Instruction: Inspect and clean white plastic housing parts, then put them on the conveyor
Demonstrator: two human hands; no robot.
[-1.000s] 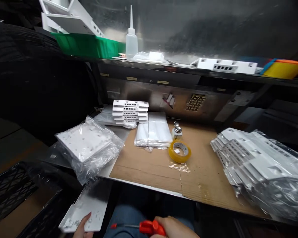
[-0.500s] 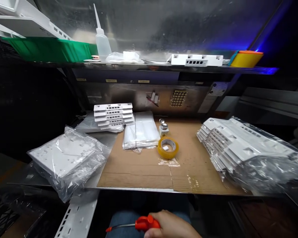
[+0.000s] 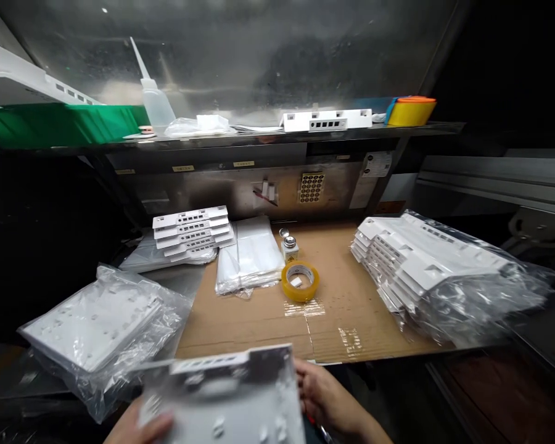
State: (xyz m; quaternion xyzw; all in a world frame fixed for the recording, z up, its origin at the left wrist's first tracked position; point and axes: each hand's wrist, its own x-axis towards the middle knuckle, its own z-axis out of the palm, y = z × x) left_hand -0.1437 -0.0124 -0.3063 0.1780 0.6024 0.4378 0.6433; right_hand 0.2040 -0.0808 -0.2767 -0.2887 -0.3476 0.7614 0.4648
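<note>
flanking white panel [image 3: 231, 401]: bagged plates [image 3: 97, 327], tape roll [image 3: 300, 281]

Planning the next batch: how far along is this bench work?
Done, apparently: five bare plates stacked at the back. In hand: one white plate, gripped by left hand and right hand. Left: bagged plates and the bagged pile.
</note>
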